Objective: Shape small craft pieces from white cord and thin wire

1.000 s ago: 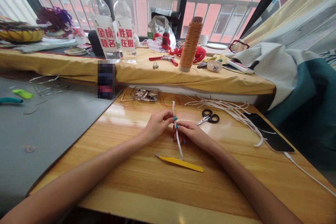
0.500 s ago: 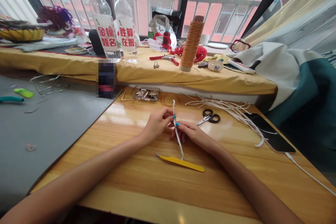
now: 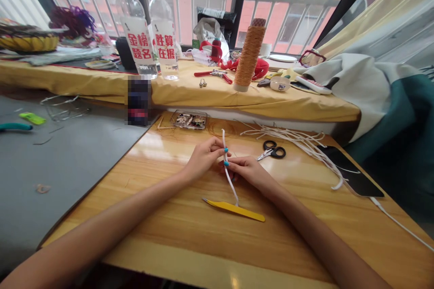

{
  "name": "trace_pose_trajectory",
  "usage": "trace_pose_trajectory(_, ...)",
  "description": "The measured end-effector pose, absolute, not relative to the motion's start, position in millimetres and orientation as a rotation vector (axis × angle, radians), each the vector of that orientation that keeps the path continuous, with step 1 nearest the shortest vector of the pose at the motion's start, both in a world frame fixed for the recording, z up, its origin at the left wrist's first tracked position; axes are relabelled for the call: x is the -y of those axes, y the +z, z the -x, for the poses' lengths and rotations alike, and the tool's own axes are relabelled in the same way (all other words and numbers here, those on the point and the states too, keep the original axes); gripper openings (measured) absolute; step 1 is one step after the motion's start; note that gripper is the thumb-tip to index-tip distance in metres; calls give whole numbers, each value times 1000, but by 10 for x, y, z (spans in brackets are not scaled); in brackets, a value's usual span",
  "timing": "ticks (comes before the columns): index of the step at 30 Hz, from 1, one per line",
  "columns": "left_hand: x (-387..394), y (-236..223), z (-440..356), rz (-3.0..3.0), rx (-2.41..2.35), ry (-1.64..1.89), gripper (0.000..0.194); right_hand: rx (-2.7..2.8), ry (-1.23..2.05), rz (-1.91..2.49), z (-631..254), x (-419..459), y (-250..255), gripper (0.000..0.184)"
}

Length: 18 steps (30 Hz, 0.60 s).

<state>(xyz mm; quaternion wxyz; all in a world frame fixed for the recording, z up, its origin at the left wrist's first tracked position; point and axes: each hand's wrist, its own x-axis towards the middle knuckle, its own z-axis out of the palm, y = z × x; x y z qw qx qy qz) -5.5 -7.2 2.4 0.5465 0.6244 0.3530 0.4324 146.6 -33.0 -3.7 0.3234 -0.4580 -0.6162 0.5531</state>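
Note:
A length of white cord (image 3: 231, 184) runs upright between my hands, its lower end touching the table by the yellow tweezers (image 3: 237, 210). My left hand (image 3: 207, 156) pinches it near the top, with a short tip standing above the fingers. Just below, my right hand (image 3: 244, 169) grips the same cord between thumb and fingers; some of its fingers are hidden behind. Black-handled scissors (image 3: 272, 151) lie on the wood beyond my right hand.
Several white cords (image 3: 298, 140) spread at the right beside a phone (image 3: 356, 174) with a charging cable. A clear box of small beads (image 3: 190, 120) sits at the table's back. Two bottles (image 3: 165, 40) and an orange thread cone (image 3: 251, 56) stand on the yellow-covered ledge.
My right thumb has shifted slightly down and left on the cord. My left hand keeps its pinch almost unmoved. The whole view has drifted a little.

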Motion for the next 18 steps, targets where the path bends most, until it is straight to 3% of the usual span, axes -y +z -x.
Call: trace_pose_trajectory(18,-89,-56,47,-1293,-733,942,19,1478,1464,1234,-1475,337,31,26)
